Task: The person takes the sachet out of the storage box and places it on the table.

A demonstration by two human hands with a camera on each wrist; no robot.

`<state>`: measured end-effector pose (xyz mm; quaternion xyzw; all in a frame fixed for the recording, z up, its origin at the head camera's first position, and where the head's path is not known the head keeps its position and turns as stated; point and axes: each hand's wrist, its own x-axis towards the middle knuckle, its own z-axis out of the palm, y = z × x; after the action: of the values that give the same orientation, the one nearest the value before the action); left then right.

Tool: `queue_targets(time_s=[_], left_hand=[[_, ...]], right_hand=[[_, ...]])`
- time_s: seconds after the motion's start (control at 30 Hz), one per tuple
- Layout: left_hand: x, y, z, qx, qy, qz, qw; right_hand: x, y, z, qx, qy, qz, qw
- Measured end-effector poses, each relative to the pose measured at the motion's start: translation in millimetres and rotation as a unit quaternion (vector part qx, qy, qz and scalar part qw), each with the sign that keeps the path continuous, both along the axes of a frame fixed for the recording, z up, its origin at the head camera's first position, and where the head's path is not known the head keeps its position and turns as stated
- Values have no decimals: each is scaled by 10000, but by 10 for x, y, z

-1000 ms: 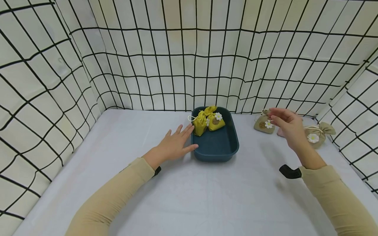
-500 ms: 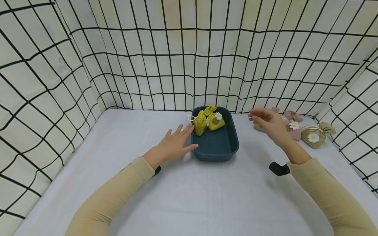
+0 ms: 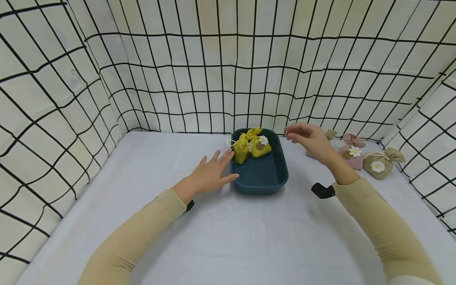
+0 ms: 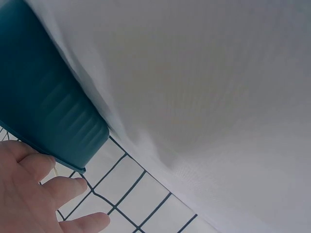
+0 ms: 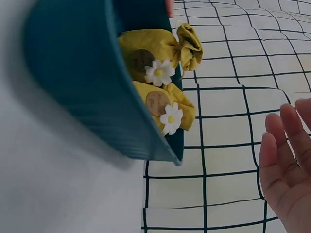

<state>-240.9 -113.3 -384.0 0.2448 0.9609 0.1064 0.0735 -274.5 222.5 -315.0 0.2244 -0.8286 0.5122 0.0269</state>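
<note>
A dark teal tray [image 3: 265, 183] sits mid-table and holds two yellow pouches [image 3: 251, 148] with daisy trims at its far end. My left hand [image 3: 210, 173] lies flat on the table, fingertips against the tray's left rim [image 4: 58, 131]. My right hand [image 3: 308, 139] hovers empty with relaxed fingers just right of the tray's far corner. In the right wrist view the yellow pouches [image 5: 160, 73] lie inside the tray [image 5: 87, 87], with my fingers [image 5: 286, 170] at the right edge.
On the table to the right lie a pink pouch [image 3: 350, 152] and an olive pouch [image 3: 381, 160], with another tan pouch [image 3: 331, 135] partly hidden behind my right hand. Grid-patterned cloth walls [image 3: 228, 71] enclose the white table [image 3: 228, 237] on three sides.
My right hand has moved left, away from the pouches on the right and toward the tray's far corner, holding nothing. The left hand has stayed still.
</note>
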Motion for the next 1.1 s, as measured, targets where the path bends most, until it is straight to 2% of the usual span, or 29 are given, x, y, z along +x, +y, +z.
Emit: queue_targets(time_s=[0.23, 0.37, 0.53, 0.7, 1.1], left_hand=[[-17, -14, -18, 29, 59, -41, 10000], [-17, -16, -8, 15, 85, -28, 10000], [-8, -15, -5, 26, 64, -29, 10000], [3, -8, -2, 8, 16, -40, 10000], [-4, 4, 12, 15, -22, -28, 10000]], right_hand=[[-103, -128, 21, -58, -200, 142, 9997], [-181, -177, 37, 83, -227, 133, 9996], [-288, -242, 89, 289, -303, 10, 9991], [-374, -315, 118, 245, -503, -158, 9983], [-603, -482, 37, 142, -722, -57, 9973]])
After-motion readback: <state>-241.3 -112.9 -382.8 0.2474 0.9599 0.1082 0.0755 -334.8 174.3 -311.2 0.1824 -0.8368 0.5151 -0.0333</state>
